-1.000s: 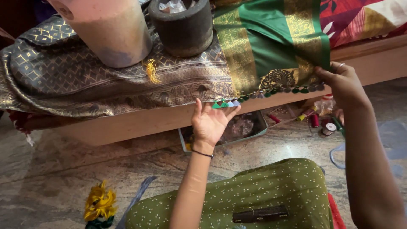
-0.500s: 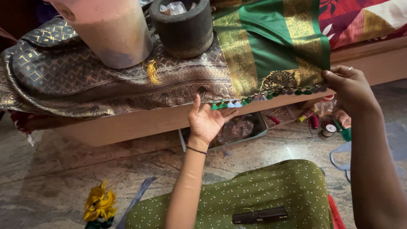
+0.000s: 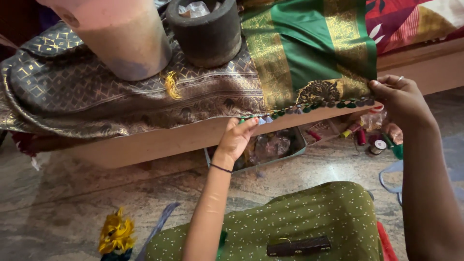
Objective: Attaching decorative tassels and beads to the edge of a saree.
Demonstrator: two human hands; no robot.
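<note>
A green cloth with gold borders [image 3: 309,43] lies over the edge of a low wooden platform [image 3: 164,142], and a row of small green tassels [image 3: 314,105] hangs along its hem. My left hand [image 3: 237,137] reaches up and pinches the hem at its left end. My right hand [image 3: 398,99] grips the hem's right corner, so the edge is stretched between both hands. A dark grey patterned cloth [image 3: 96,96] is spread to the left under the green one.
A tall clay-coloured pot [image 3: 121,34] and a dark stone mortar [image 3: 205,29] stand on the grey cloth. Under the platform sit a tray of small items [image 3: 270,147] and thread spools [image 3: 372,140]. Yellow thread [image 3: 116,234] lies on the floor. A black comb [image 3: 298,245] rests on my green-clad lap.
My right hand has shifted slightly right and up, pulling the hem tighter. My left hand moved up to the hem's left end.
</note>
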